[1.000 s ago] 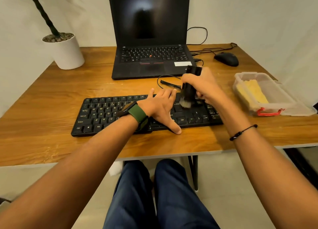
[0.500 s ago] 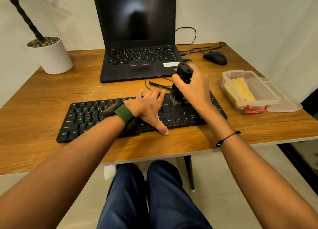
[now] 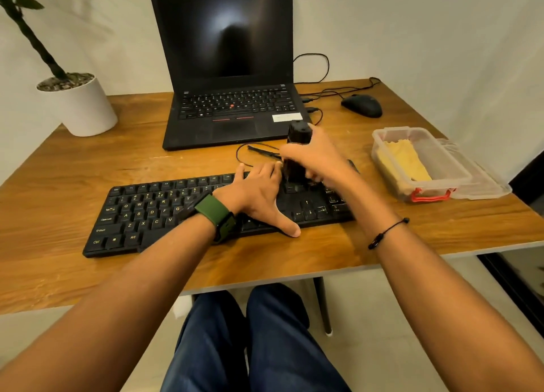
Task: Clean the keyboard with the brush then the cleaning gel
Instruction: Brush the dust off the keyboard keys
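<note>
On a wooden desk (image 3: 88,174), in front of an open black laptop (image 3: 232,68), a person worked a black upright brush (image 3: 297,153) over the right end of a flat black keyboard (image 3: 153,212). Over the preceding second the brush had travelled from the keys just right of centre toward the far right block, near the top row above the arrow keys, which suggests the sweep was nearing the last uncleaned stretch of the brushing stage. The cleaning gel had not been taken up; pale yellow material, probably the gel, lay in a clear plastic tub with red clips (image 3: 418,162) at the right of the desk, its lid beside it.

The right hand (image 3: 318,159) had its fingers curled round the middle of the brush, holding it roughly upright with the bristle end down on the keys; the bristles themselves were hidden behind the hand. The left hand (image 3: 256,194), a green-strapped watch (image 3: 217,215) at its wrist, lay flat and spread on the middle keys, fingers straight and thumb reaching over the near edge onto the desk, steadying the keyboard as it had a second before. A white plant pot (image 3: 82,109) stood far left, a black mouse (image 3: 362,104) far right.
</note>
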